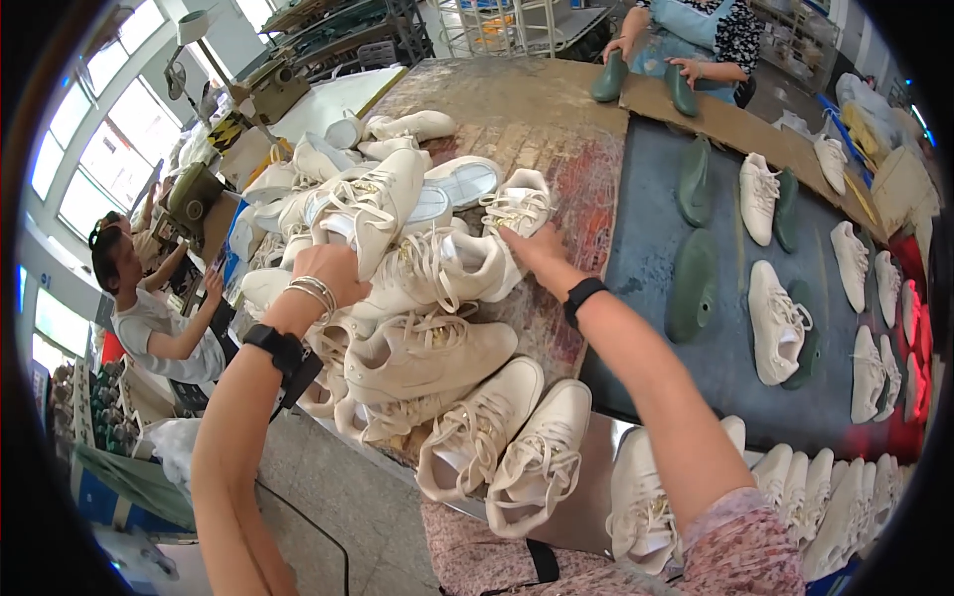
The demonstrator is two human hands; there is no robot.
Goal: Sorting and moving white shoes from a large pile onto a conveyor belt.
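Cream lace-up sneakers lie in a heap on the worn table (477, 94) in front of me. My left hand (333, 270) is closed at the opening end of a sneaker (386, 204) that is tilted up on top of the heap, its fingers partly hidden by the shoe. At the heap's right side, my right hand (537, 248) grips another sneaker (519, 202), thumb on its upper. Just below lies a sneaker with loose laces (437, 268). Two sneakers stand side by side at the table's near edge, one of them here (542, 452).
To the right runs a dark conveyor belt (636, 278) carrying green shoe lasts (693, 283) and cream sneakers (777, 323). Beyond it, a person in a blue apron (686, 30) holds two green lasts. More sneakers (835, 517) line a rack at lower right. Another person (164, 318) works at the left.
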